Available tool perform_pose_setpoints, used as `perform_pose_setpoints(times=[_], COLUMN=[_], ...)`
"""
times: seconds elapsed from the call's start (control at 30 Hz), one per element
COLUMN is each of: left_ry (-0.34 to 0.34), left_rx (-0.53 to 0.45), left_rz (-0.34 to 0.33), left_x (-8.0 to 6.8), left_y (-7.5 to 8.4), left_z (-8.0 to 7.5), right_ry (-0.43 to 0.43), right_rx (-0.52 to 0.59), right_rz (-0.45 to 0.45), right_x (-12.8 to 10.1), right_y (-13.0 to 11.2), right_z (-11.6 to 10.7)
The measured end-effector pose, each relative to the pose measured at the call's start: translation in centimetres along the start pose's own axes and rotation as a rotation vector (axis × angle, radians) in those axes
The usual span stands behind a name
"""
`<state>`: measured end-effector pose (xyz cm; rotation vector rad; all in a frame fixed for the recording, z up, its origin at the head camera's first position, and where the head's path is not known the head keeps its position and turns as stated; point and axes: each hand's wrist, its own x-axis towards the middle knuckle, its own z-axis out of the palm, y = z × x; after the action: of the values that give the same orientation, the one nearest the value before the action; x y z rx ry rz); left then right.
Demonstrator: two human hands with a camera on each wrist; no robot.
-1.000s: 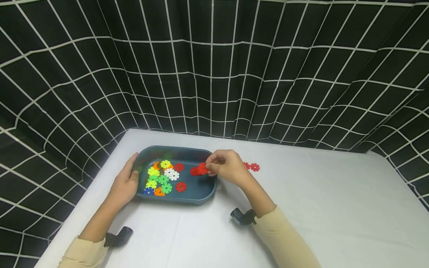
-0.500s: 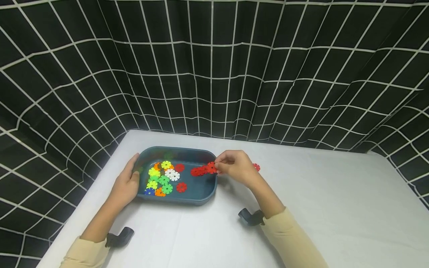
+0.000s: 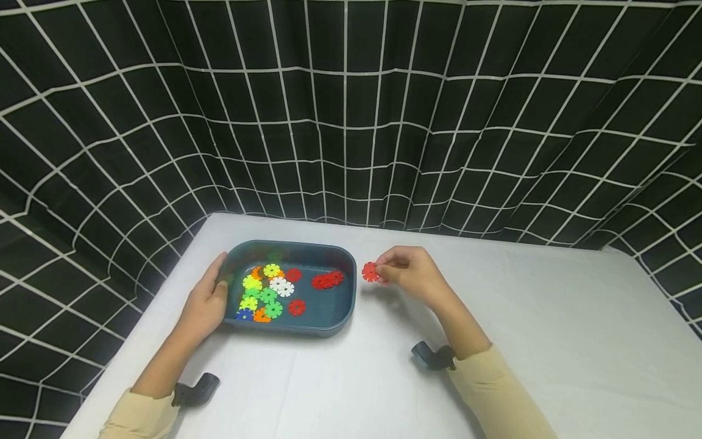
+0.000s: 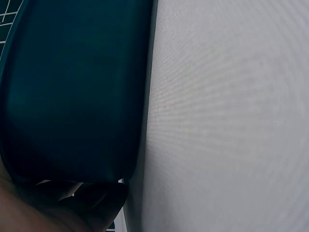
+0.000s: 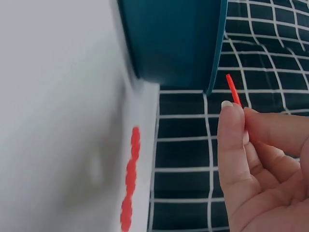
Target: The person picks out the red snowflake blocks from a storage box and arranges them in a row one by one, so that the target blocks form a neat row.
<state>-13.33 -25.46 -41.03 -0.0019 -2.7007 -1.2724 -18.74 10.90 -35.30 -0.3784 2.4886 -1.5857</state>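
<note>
My left hand (image 3: 204, 303) grips the left end of a dark blue-green plastic tray (image 3: 318, 314), with the thumb over the rim. In the left wrist view its fingers (image 4: 104, 203) curl against the tray's end. Just beyond the tray's right end, my right hand (image 3: 412, 273) pinches a red notched snowflake disc (image 3: 370, 272) between thumb and fingertips, above the table. The right wrist view has this disc edge-on (image 5: 233, 89). Inside the tray, several red discs (image 3: 327, 280) overlap in a row, and another red disc (image 3: 297, 307) lies apart.
Yellow, green, white, orange and blue discs (image 3: 267, 294) crowd the tray's left half. On the white-covered table (image 3: 351, 384), a row of red discs (image 5: 130, 176) lies beyond the tray's right end; my right hand hides it in the head view. A black gridded curtain (image 3: 362, 140) stands behind.
My right hand has moved right, from over the tray's right end to outside it, carrying a red disc out. The left hand and the tray stay almost still.
</note>
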Motion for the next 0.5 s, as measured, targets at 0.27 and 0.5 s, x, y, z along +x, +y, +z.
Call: perform_pose_setpoints(times=[0.27, 0.5], left_ry=[-0.008, -0.004], left_rx=[0.005, 0.007], left_rz=[-0.008, 0.003], left_x=[-0.2, -0.1], left_y=[0.4, 0.3], left_z=[-0.3, -0.2], right_ry=[0.051, 0.074], right_rx=[-0.067, -0.043], right_rz=[0.035, 0.074], right_x=[0.0, -0.5], right_y=[2.0, 3.1], right_z=[-1.8, -3.5])
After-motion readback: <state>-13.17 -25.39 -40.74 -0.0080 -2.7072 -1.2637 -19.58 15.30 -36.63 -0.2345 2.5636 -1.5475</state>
